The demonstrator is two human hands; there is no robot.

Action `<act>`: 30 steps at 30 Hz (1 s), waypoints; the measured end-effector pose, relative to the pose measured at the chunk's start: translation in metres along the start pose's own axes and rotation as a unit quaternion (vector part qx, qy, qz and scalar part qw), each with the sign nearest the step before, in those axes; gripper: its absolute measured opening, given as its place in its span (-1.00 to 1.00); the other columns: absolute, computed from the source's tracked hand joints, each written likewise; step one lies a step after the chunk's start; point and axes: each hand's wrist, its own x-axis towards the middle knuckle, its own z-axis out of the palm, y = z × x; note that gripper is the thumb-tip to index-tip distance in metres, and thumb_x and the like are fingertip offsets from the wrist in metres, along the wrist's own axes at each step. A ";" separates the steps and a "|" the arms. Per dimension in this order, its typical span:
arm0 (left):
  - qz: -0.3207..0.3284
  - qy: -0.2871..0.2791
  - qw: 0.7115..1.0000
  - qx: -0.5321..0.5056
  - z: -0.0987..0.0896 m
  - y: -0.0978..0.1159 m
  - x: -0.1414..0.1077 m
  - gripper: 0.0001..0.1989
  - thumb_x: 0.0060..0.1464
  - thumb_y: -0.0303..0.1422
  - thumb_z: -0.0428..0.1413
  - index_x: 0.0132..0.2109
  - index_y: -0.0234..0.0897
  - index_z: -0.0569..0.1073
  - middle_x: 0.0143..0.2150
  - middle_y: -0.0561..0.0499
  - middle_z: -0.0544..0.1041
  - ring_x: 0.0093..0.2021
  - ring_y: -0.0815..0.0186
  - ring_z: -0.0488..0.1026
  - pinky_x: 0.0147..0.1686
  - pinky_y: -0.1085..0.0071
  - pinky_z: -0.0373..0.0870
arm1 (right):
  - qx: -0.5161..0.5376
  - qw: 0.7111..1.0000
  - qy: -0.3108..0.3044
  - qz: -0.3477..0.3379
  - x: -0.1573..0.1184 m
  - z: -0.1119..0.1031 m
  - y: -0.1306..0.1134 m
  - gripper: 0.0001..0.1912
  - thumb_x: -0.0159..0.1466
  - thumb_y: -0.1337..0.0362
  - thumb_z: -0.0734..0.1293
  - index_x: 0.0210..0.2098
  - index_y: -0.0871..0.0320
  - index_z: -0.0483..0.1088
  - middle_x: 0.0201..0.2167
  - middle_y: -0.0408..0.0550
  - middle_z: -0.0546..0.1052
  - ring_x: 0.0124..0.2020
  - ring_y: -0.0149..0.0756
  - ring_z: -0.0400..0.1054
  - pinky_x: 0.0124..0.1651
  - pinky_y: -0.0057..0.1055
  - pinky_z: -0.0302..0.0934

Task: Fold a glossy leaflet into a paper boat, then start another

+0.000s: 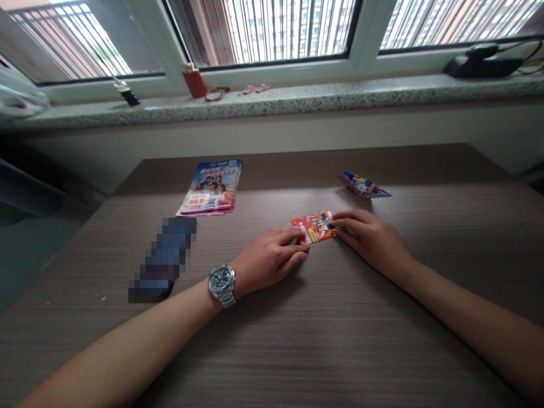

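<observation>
A small orange paper rectangle [317,228], printed with figures and seemingly folded from a flyer, lies on the table between my hands. My left hand [272,258], with a metal watch [222,283] on its wrist, holds the paper's left end under its fingers. At the opposite end, my right hand [368,235] has its thumb and fingers closed on the edge. Just beyond the right hand stands a folded paper boat [365,186], blue and multicoloured, pointed at both ends.
A stack of printed flyers [215,187] lies at the back left of the brown table [272,351]. Nearer sits a dark, blurred-out phone-like object [164,260]. Along the stone windowsill [306,97] are a red container [194,81], small items and a black device [484,63] with cables.
</observation>
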 end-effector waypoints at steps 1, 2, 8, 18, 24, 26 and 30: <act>-0.002 -0.005 1.000 -0.003 0.000 0.000 0.000 -0.65 0.44 -0.28 -0.06 0.14 -0.20 0.57 0.25 -0.11 0.50 0.24 0.15 0.45 0.27 0.11 0.38 | 0.000 1.000 0.001 -0.002 0.000 0.000 0.000 -0.75 0.44 0.20 0.27 -0.05 0.06 0.58 0.01 0.00 0.62 -0.01 -0.10 0.53 0.06 -0.15 0.43; -0.003 -0.009 1.000 -0.006 -0.001 0.000 0.000 -0.64 0.45 -0.28 -0.07 0.15 -0.20 0.56 0.24 -0.09 0.52 0.23 0.16 0.47 0.27 0.12 0.37 | -0.001 1.000 0.000 -0.003 0.000 0.000 0.000 -0.75 0.44 0.20 0.27 -0.04 0.06 0.58 0.01 -0.01 0.63 0.00 -0.11 0.54 0.07 -0.16 0.43; -0.006 -0.003 0.999 -0.034 -0.004 0.002 0.001 -0.63 0.45 -0.29 -0.09 0.11 -0.20 0.59 0.20 -0.08 0.56 0.22 0.18 0.49 0.24 0.16 0.40 | -0.005 1.000 0.000 -0.005 -0.001 0.002 0.002 -0.75 0.44 0.20 0.30 -0.03 0.07 0.60 0.04 -0.04 0.63 0.01 -0.13 0.54 0.06 -0.18 0.45; 0.063 -0.046 0.997 -0.009 -0.007 -0.002 0.000 -0.65 0.43 -0.24 -0.04 0.18 -0.11 0.54 0.34 -0.07 0.40 0.35 0.08 0.31 0.37 0.03 0.17 | 0.001 0.999 -0.010 -0.040 -0.001 0.002 0.004 -0.73 0.45 0.24 0.28 0.03 0.09 0.57 0.11 0.04 0.59 0.09 -0.09 0.50 0.15 -0.13 0.40; 0.067 -0.077 0.994 0.035 -0.007 0.004 0.000 -0.60 0.41 -0.06 -0.05 0.26 0.07 0.45 0.33 -0.08 0.38 0.31 0.00 0.30 0.26 -0.05 0.21 | -0.009 0.998 -0.018 -0.054 0.000 0.003 -0.001 -0.68 0.44 0.25 0.28 0.13 0.10 0.53 0.19 0.17 0.51 0.16 0.00 0.43 0.18 -0.03 0.35; 0.068 -0.088 0.993 0.040 -0.007 0.008 0.000 -0.57 0.41 -0.03 -0.07 0.30 0.09 0.41 0.34 -0.09 0.36 0.28 0.00 0.32 0.24 -0.05 0.22 | -0.010 0.998 -0.022 -0.061 0.001 0.003 -0.003 -0.65 0.44 0.25 0.29 0.17 0.08 0.50 0.21 0.18 0.49 0.18 0.01 0.41 0.19 0.00 0.33; 0.067 -0.085 0.993 0.044 -0.005 0.009 0.000 -0.50 0.39 0.00 -0.07 0.37 0.04 0.33 0.40 -0.11 0.29 0.32 -0.01 0.29 0.32 -0.05 0.11 | -0.011 0.997 -0.033 -0.069 0.001 0.005 -0.003 -0.63 0.44 0.20 0.29 0.20 0.06 0.47 0.21 0.19 0.47 0.19 0.03 0.38 0.21 0.04 0.30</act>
